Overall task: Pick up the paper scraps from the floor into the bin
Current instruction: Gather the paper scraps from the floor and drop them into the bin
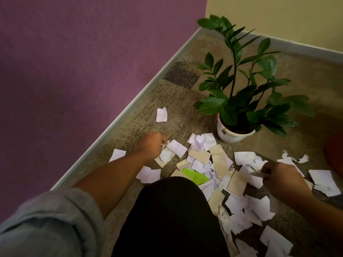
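Note:
Several white and beige paper scraps (219,160) lie scattered over the carpet in front of me, with one lone white scrap (161,114) farther off near the wall. My left hand (153,145) reaches down at the left edge of the pile, fingers curled and pinching a beige scrap (164,144). My right hand (278,175) hovers over the right part of the pile and grips a white scrap (257,173). A bright green piece (194,176) shows just past my dark-clothed knee (170,216). No bin is in view.
A potted plant in a white pot (233,135) stands right behind the pile. A purple wall (74,71) with a grey skirting board runs along the left; a yellow wall closes the back. A reddish-brown round object (334,154) sits at the right edge.

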Demonstrator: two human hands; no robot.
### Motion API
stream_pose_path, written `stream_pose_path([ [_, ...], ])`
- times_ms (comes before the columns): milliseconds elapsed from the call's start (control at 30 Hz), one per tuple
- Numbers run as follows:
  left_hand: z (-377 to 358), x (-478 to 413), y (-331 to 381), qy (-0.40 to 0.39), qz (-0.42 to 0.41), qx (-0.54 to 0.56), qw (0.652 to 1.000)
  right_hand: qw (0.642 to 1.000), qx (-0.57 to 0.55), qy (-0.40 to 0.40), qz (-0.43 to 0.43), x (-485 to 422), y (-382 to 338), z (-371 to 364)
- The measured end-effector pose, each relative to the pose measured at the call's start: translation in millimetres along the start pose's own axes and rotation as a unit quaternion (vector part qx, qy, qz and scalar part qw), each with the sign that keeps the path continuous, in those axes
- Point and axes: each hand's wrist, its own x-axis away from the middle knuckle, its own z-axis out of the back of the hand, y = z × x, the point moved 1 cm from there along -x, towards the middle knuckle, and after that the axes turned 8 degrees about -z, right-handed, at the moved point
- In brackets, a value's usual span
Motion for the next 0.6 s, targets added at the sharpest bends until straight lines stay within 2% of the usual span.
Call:
stream_pose_path([
  [167, 46.9, 7.3, 33.2, 0.022, -0.091, 0.045, 0.995, 0.999, 0.019, -0.011, 0.045, 7.7, -12.3, 36.3],
  [333, 91.2, 18.7, 66.8, -0.049, -0.187, 0.045, 0.980, 0.994, 0.032, -0.033, 0.101, 15.2, -20.8, 75.9],
  [467, 130.4, 26.8, 115.6, -0.086, -0.247, 0.106, 0.959, 0.991, 0.029, -0.035, 0.128, 21.7, -15.6, 106.8],
  [600, 156.1, 30.7, 185.2, -0.100, -0.292, 0.188, 0.932, 0.990, -0.060, -0.022, 0.125, 28.2, 6.7, 146.3],
])
